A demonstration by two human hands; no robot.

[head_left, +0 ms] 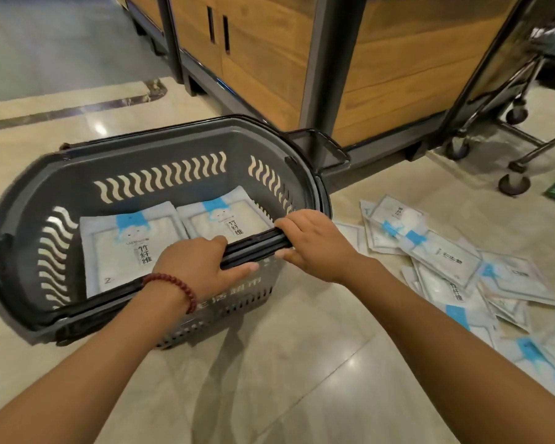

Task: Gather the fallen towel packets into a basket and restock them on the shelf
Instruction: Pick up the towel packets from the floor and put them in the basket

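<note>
Our left hand and right hand grip the black handles of the oval slotted basket. Glossy flat packets sprawl at three o'clock.

A shop aisle, seen down at floor level.
Our left hand and right hand hold a grey plastic shopping basket with printed lettering on its side. Just beyond the hands we see a display unit of wood panels in a dark metal frame. Right of the right hand, many identical sealed packets lie on polished floor tiles, with trolley castors further behind.
</note>
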